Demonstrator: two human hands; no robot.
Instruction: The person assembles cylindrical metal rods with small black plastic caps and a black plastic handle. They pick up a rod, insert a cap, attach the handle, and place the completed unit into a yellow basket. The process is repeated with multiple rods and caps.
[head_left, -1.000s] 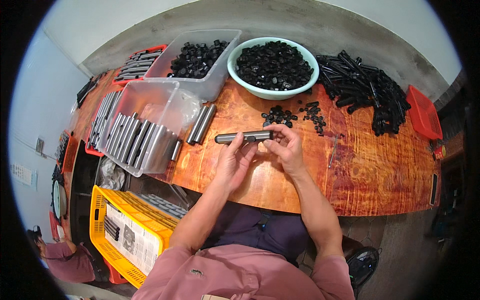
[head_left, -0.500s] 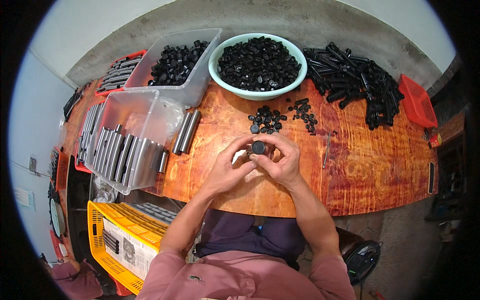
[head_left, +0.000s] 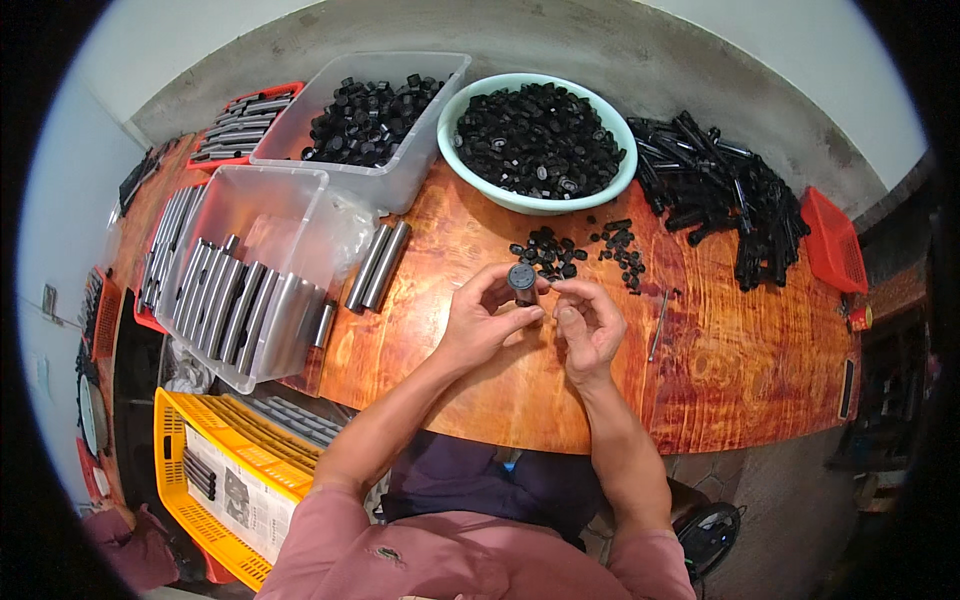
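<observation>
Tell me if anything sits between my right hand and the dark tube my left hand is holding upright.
Nothing visible does. The left hand grips the dark capped metal tube upright, and the right hand is right beside it with only bare orange wooden table between. The loose black caps lie farther back.

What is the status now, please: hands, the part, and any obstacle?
Left hand grips dark tube, end-on to camera. Right hand beside it, fingertips at the tube, grip unclear. Loose black caps just beyond on wooden table, not blocking.
</observation>
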